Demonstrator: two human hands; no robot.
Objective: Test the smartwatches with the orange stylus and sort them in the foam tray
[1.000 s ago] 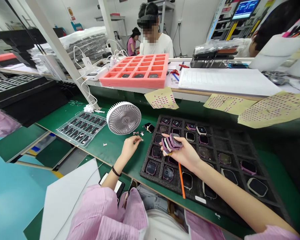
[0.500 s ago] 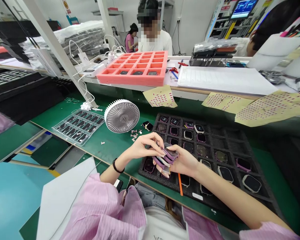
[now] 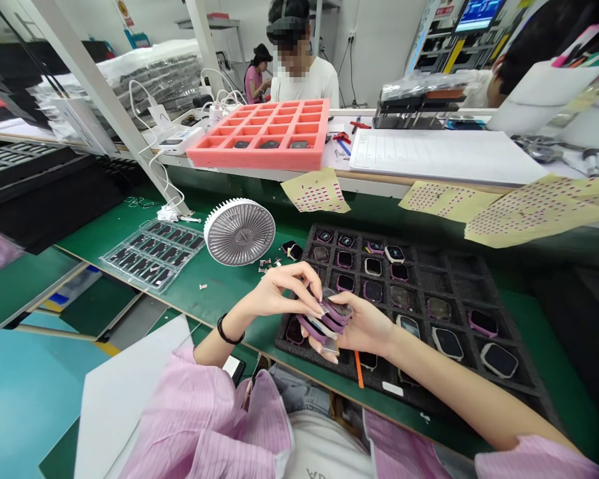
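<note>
A small stack of purple and white smartwatch cases (image 3: 335,318) rests in my right hand (image 3: 367,322), whose fingers wrap round it from the right and below. My left hand (image 3: 289,289) reaches in from the left, its fingers bent and closed at the stack's upper left edge. Whether those fingertips pinch a single case or only press on the stack, I cannot make out. Beneath both hands lies a black foam tray (image 3: 432,266) with several purple and white watches in its compartments. An orange stick (image 3: 359,370) lies at the tray's near edge.
A white round fan (image 3: 239,231) stands left of the tray, near small loose parts. Farther left is a clear plastic tray (image 3: 154,256) of black pieces. A coral foam tray (image 3: 259,158) sits on the shelf above. Yellow dotted sheets (image 3: 446,201) hang from its edge. Other people are beyond.
The whole view has shifted slightly. Both hands stay at the stack in nearly the same pose, with the left fingers still at its upper left edge.
</note>
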